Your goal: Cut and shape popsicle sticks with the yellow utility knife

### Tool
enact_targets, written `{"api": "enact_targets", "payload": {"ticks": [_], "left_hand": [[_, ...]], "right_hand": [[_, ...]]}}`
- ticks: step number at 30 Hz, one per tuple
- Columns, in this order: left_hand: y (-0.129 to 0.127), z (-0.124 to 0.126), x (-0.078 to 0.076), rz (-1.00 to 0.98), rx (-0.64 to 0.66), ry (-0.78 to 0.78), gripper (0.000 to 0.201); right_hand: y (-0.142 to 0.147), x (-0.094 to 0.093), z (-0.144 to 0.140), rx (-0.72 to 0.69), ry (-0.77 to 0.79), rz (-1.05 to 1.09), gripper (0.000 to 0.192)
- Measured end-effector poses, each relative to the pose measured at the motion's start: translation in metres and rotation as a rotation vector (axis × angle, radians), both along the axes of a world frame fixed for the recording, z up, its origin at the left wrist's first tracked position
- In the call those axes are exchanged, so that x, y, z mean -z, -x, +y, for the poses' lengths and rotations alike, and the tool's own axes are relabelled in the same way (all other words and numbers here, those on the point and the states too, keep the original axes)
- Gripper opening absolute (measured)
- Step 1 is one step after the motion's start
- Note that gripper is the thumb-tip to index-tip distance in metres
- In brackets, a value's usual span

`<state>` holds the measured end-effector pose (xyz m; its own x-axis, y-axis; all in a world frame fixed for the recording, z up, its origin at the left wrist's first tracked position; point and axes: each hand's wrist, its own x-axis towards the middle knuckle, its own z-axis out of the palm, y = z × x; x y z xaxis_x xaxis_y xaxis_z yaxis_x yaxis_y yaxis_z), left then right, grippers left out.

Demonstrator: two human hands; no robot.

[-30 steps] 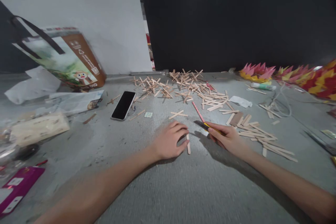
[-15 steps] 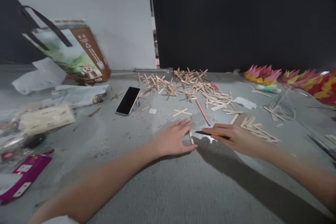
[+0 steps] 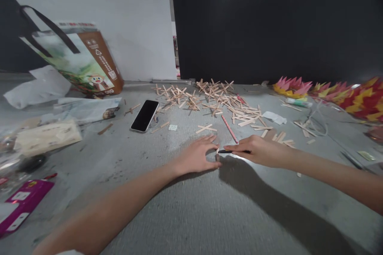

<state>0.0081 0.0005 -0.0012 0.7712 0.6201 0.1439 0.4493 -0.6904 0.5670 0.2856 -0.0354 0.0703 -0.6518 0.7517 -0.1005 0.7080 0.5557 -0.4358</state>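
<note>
Between the thumb and fingers of my left hand (image 3: pixel 197 155) a short wooden craft stick (image 3: pixel 217 156) is held by its ends on the grey surface. My right hand (image 3: pixel 257 150) grips a dark utility knife (image 3: pixel 239 152), whose tip meets the stick from the right. Most of the knife's handle is hidden under my fingers. Two crossed craft sticks (image 3: pixel 206 128) lie just beyond my left hand. A red patterned pencil (image 3: pixel 229 129) lies beyond my right hand.
A heap of craft sticks (image 3: pixel 214 89), many crossed, spreads at the back. On the left are a phone (image 3: pixel 145 116), a carrier bag (image 3: pixel 89 63) and a purple packet (image 3: pixel 26 205). Pink and yellow paper shapes (image 3: pixel 293 87) stand at the back right, near a cord (image 3: pixel 324 119).
My right hand has moved left, bringing the knife tip from just beside the stick onto it. My left hand keeps its hold on the stick. The view has shifted slightly.
</note>
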Motion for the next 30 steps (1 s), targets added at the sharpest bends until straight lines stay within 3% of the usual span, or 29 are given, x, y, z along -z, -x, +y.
{"api": "enact_targets", "payload": {"ticks": [16, 30], "left_hand": [[-0.0005, 0.0006, 0.0022, -0.017, 0.0, 0.01, 0.065], [0.0005, 0.0008, 0.0053, -0.011, -0.005, -0.006, 0.065]], "right_hand": [[-0.003, 0.0027, -0.0023, 0.02, 0.033, 0.003, 0.04], [-0.0034, 0.002, -0.0061, -0.022, -0.033, -0.059, 0.041]]}}
